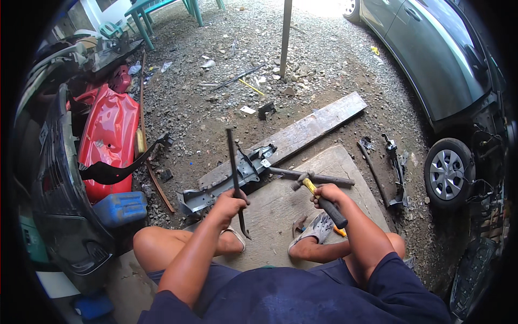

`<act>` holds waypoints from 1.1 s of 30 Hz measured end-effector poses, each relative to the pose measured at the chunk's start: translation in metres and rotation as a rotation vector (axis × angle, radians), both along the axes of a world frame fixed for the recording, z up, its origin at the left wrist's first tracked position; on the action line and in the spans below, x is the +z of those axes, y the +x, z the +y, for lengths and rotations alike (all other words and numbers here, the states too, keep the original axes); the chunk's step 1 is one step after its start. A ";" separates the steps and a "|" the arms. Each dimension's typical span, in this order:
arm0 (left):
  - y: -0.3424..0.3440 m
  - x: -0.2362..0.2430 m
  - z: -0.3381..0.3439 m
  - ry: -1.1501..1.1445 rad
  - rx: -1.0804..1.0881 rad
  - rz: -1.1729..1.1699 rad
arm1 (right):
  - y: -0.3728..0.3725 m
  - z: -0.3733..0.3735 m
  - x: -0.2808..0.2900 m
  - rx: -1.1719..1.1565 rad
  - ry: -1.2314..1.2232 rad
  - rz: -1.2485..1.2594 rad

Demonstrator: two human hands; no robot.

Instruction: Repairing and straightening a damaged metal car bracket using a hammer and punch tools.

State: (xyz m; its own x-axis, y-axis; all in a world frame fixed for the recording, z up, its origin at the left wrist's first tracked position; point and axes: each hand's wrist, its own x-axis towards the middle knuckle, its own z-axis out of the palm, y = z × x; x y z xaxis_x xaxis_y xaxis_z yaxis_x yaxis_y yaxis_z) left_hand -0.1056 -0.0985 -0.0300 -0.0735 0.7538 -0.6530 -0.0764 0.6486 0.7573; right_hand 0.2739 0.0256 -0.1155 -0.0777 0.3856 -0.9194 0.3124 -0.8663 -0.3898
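My left hand is closed around a dark metal pry bar, held nearly upright with its bent end down by my left foot. In my right hand is a hammer with a yellow and black handle, its head pointing up and to the left. Ahead of my left hand lies a bent grey metal car part, partly across a wooden plank. A dark pipe-like bar runs from that part to the right, beyond the hammer. Neither tool visibly touches the car part.
I sit with my feet at a concrete slab; another hammer lies by my right shoe. A red body panel, a black bumper and a blue jerrycan crowd the left. A car and its wheel stand right.
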 end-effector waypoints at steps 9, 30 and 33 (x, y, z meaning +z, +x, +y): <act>-0.087 0.150 0.022 0.278 0.221 0.259 | -0.048 0.054 -0.016 -0.103 0.226 0.183; -0.294 -0.045 -0.065 -0.305 0.290 0.808 | -0.129 0.088 -0.026 0.078 0.092 0.140; -0.275 -0.098 -0.070 -0.450 0.230 0.883 | -0.135 0.088 -0.022 0.107 0.126 0.156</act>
